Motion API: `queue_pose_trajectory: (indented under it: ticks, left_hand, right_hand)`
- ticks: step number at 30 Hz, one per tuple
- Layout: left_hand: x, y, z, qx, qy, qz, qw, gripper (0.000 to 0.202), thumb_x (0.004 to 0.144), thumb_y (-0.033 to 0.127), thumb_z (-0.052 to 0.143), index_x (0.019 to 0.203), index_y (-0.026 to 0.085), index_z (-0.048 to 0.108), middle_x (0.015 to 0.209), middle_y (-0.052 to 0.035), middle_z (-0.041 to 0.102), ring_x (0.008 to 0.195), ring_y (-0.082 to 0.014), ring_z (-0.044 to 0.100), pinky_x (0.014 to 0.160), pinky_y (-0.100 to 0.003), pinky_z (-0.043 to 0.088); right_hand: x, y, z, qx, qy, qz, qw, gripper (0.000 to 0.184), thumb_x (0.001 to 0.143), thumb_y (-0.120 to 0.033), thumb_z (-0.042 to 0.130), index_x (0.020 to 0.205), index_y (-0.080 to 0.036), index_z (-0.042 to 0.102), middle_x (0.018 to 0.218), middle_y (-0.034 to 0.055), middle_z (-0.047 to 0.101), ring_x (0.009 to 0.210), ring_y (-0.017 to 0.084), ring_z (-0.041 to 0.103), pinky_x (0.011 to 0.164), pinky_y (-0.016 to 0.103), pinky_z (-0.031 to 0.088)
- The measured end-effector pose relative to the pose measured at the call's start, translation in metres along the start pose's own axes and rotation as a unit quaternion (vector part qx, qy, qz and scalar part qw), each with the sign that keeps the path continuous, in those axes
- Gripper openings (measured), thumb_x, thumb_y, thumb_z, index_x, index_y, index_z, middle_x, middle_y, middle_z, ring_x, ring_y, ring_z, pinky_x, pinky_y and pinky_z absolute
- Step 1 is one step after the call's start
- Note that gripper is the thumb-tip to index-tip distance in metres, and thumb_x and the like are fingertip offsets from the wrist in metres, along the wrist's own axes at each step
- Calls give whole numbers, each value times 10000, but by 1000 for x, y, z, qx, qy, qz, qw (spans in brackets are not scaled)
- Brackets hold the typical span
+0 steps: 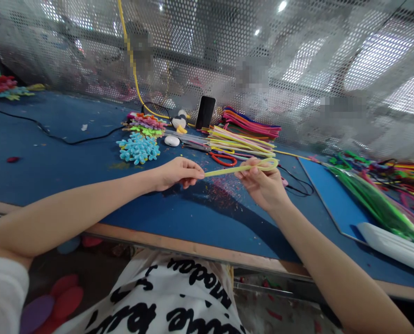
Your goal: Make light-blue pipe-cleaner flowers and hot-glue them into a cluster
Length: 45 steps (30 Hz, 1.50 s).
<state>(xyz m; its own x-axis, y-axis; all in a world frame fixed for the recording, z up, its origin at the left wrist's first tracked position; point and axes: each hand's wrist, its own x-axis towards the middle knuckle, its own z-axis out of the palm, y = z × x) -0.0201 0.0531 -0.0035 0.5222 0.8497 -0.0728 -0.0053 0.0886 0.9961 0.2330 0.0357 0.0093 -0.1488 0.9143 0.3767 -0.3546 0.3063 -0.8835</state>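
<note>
A pale yellow pipe cleaner (223, 171) stretches between my two hands above the blue table. My left hand (179, 174) pinches one end of it between thumb and fingertips. At the other end the pipe cleaner bends into a loop, and my right hand (262, 183) grips it there with thumb and fingers. Just behind my hands lie red-handled scissors (223, 159) and a bundle of yellow and pale pipe cleaners (243, 141). A pile of light-blue fuzzy flower-like shapes (139, 148) sits beyond my left forearm.
A phone (206, 112) leans upright near the perforated metal screen (99, 60). Close by are a white earbud case (172, 141), a small white duck figure (179, 123) and pink pipe cleaners (252, 124). Bagged green pipe cleaners (377, 204) lie right. A black cable (57, 138) crosses the left side.
</note>
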Motion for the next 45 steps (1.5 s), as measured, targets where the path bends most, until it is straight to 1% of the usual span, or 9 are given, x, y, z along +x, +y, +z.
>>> queue_pose_trajectory:
  ticks: [6, 10, 15, 28, 33, 37, 40, 42, 45]
  left_hand:
    - [1, 1, -4, 4, 2, 7, 1000, 148, 730, 258, 785, 713, 140, 697, 506, 20, 586, 412, -59, 465, 417, -176, 381]
    - [2, 2, -5, 5, 5, 7, 1000, 139, 729, 247, 780, 715, 136, 697, 508, 19, 588, 411, -61, 471, 413, -174, 381]
    - [3, 1, -6, 7, 6, 3, 1000, 118, 742, 229, 763, 716, 135, 697, 508, 23, 584, 406, -60, 464, 410, -176, 380]
    - [5, 1, -9, 13, 19, -5, 1000, 83, 759, 204, 743, 722, 143, 700, 515, 29, 578, 422, -59, 449, 415, -183, 364]
    - [6, -1, -8, 15, 13, -6, 1000, 85, 761, 208, 742, 726, 142, 702, 513, 27, 580, 423, -62, 458, 416, -183, 369]
    - [7, -3, -12, 17, 9, -4, 1000, 113, 749, 237, 769, 738, 144, 706, 522, 27, 592, 429, -62, 469, 424, -181, 372]
    - [6, -3, -21, 9, -50, -10, 999, 171, 727, 292, 805, 763, 151, 716, 624, -8, 687, 518, -90, 584, 520, -199, 470]
    - [5, 0, -26, -12, -132, -23, 991, 260, 704, 355, 816, 852, 152, 749, 804, -60, 769, 706, -152, 699, 706, -256, 561]
    - [1, 4, -23, -48, -223, -57, 972, 472, 726, 484, 758, 1050, 141, 770, 1056, -115, 784, 981, -239, 726, 943, -344, 547]
  right_hand:
    - [4, 1, -8, -28, -11, -16, 999, 232, 657, -377, 926, 768, -274, 750, 668, -31, 530, 668, 127, 483, 650, 335, 507]
    - [4, 2, -10, -15, -13, -16, 1000, 209, 661, -346, 928, 710, -260, 744, 703, -35, 557, 661, 100, 489, 648, 302, 512]
    - [6, 3, -12, -1, -8, -14, 1000, 232, 652, -368, 936, 809, -282, 788, 654, -43, 537, 638, 95, 483, 645, 285, 511]
    - [9, 4, -13, -3, 23, -17, 1000, 256, 601, -385, 953, 740, -282, 765, 670, -48, 525, 590, 87, 418, 622, 306, 491]
    - [10, 5, -17, -7, 8, -19, 1000, 263, 641, -418, 931, 812, -298, 771, 626, -57, 491, 586, 94, 411, 638, 309, 505]
    - [11, 5, -18, -6, 15, -17, 1000, 261, 635, -411, 936, 781, -290, 757, 635, -57, 500, 579, 91, 416, 637, 303, 516]
    - [10, 3, -16, 9, 4, 2, 1000, 266, 643, -414, 932, 794, -296, 749, 630, -63, 472, 584, 85, 423, 641, 280, 518]
    - [8, 2, -14, 14, -7, 33, 999, 288, 639, -435, 932, 806, -295, 744, 625, -63, 466, 592, 88, 436, 641, 275, 519]
    - [3, 4, -6, 4, -25, 93, 995, 345, 588, -473, 948, 791, -273, 752, 600, -51, 513, 598, 108, 478, 618, 287, 513]
